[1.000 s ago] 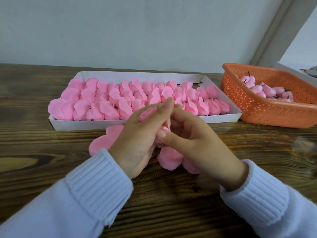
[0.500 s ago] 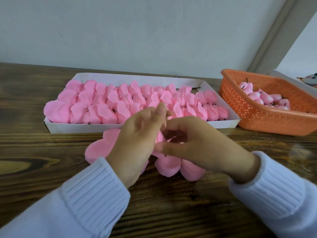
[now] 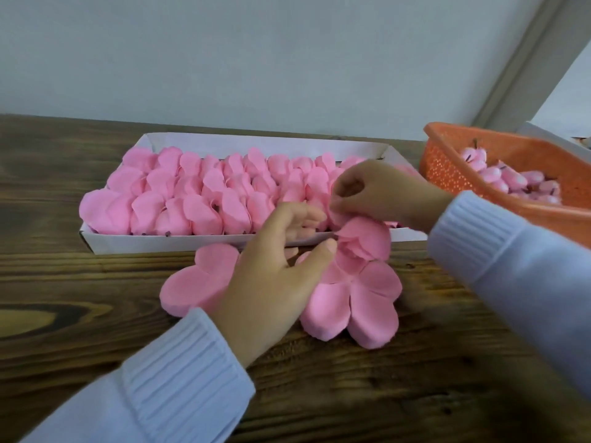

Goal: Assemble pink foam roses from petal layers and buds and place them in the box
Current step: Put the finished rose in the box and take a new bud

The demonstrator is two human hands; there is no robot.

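Note:
A pink foam rose (image 3: 367, 239) sits at the front right edge of the white box (image 3: 192, 246), just above a stack of flat petal layers (image 3: 364, 302) on the table. My right hand (image 3: 380, 193) reaches over the box and pinches the top edge of the rose's petal. My left hand (image 3: 271, 276) hovers with loosely spread fingers, its thumb tip touching the rose's left side. A second petal stack (image 3: 198, 282) lies left of that hand, partly hidden by it. Several finished roses (image 3: 198, 193) fill the box in rows.
An orange perforated basket (image 3: 447, 167) with several pink buds (image 3: 511, 180) stands at the right, close to my right sleeve. The dark wooden table (image 3: 367, 394) runs to a pale wall behind the box. A white edge shows behind the basket.
My hands have come apart. The right hand moved up and right over the box with the rose, and the left hand opened and stayed over the petal stacks.

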